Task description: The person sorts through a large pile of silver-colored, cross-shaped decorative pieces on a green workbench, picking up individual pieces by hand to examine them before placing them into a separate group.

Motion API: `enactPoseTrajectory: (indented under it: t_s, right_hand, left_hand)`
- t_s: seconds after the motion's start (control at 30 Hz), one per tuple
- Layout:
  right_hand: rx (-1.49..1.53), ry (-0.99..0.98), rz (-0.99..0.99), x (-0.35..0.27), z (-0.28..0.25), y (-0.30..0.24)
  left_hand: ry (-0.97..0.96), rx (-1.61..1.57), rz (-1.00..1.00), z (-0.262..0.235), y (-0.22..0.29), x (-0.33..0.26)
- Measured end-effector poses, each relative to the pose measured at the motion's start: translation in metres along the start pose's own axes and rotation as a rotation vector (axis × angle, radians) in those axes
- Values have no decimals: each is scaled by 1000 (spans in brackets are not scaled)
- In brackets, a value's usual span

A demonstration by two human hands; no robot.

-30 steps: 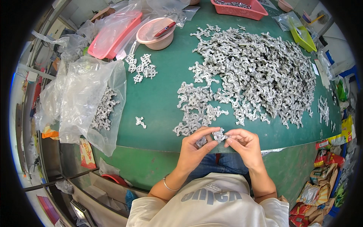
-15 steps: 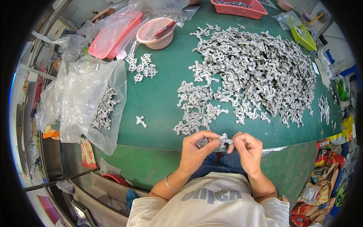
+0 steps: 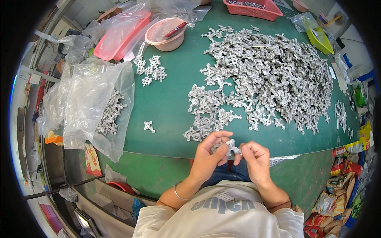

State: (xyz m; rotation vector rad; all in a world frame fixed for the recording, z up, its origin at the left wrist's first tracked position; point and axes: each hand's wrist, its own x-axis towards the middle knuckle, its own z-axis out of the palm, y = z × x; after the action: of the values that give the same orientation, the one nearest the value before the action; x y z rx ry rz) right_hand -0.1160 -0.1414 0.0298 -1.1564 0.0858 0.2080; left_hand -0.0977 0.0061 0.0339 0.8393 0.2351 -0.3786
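Observation:
Over the table's front edge, my left hand (image 3: 206, 158) is closed round small grey cast-metal pieces (image 3: 232, 147); at least one shows between thumb and fingers. My right hand (image 3: 256, 160) pinches the right end of that piece. How many pieces lie in the left palm is hidden. Just beyond my hands is a loose cluster of similar metal castings (image 3: 202, 113), merging into a large heap of castings (image 3: 278, 75) at the right. A lone casting (image 3: 149, 126) lies to the left, beside a clear plastic bag (image 3: 85, 99) with more castings in its mouth.
Several castings (image 3: 152, 69) lie near a pink round basket (image 3: 166, 44) holding a red-handled tool (image 3: 175, 29). A pink tray (image 3: 106, 49) with plastic film is behind the bag. Another pink tray (image 3: 258, 12) and a yellow-green basket (image 3: 323, 43) stand at the far side. Thin metal sticks (image 3: 340, 115) lie far right.
The left fingers have lifted and spread a little around the piece, which is turned differently and sits slightly lower left. My right hand has shifted slightly left and keeps its pinch.

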Motion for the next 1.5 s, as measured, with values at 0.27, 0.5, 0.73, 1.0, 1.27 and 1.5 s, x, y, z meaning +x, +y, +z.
enactPoseTrajectory:
  t_s: [0.27, 0.5, 0.73, 1.0, 1.27, 1.5]
  right_hand:
    - [-899, -60, -367, 33, 15, 7]
    - [-1276, -163, -521, 45, 42, 27]
    - [-1246, -132, -546, 43, 41, 36]
    - [-912, -217, -537, 37, 51, 35]
    - [-257, -185, -189, 23, 61, 25]
    - [-131, -73, -134, 13, 56, 4]
  left_hand:
    - [294, 573, 541, -61, 27, 6]
    - [867, 1277, 842, -134, 78, 7]
    - [742, 1583, 502, -143, 82, 9]
    - [469, 502, 401, -130, 76, 11]
    - [185, 478, 433, -30, 43, -20]
    - [172, 545, 508, -7, 41, -27]
